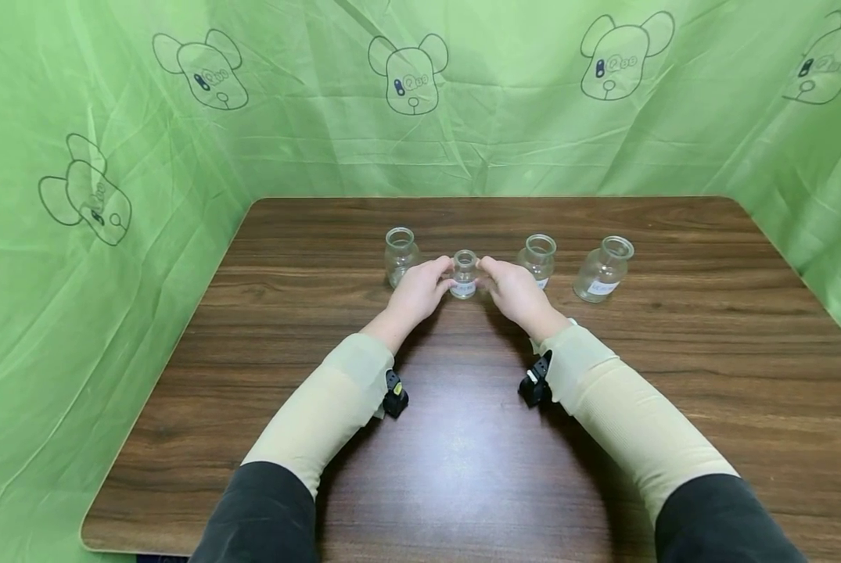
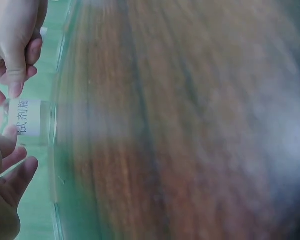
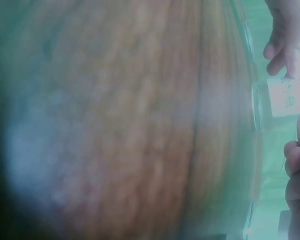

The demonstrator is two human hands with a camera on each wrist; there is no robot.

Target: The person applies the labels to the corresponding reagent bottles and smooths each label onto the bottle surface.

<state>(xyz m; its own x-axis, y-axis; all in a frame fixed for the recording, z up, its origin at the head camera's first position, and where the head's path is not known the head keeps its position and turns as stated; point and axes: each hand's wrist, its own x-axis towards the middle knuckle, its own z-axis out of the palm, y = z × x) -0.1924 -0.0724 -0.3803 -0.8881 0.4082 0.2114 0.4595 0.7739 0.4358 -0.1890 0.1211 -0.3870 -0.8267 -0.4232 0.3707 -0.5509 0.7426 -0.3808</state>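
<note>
A small clear glass reagent bottle [image 1: 465, 288] with a white printed label stands upright near the back middle of the table, between my two hands. My left hand [image 1: 420, 293] holds its left side, thumb toward the front. From the right, my right hand [image 1: 517, 293] holds the same bottle with thumb and fingertips. The label [image 2: 29, 117] shows between the two thumbs in the left wrist view. In the right wrist view the label [image 3: 286, 98] looks washed out. The fingers behind the bottle are partly hidden.
A wider glass jar [image 1: 400, 249] stands just left of my left hand. Another jar [image 1: 538, 254], partly covered by my right hand, and a labelled jar [image 1: 601, 270] are on the right. The wooden table [image 1: 307, 258] meets green cloth [image 1: 321, 141] behind.
</note>
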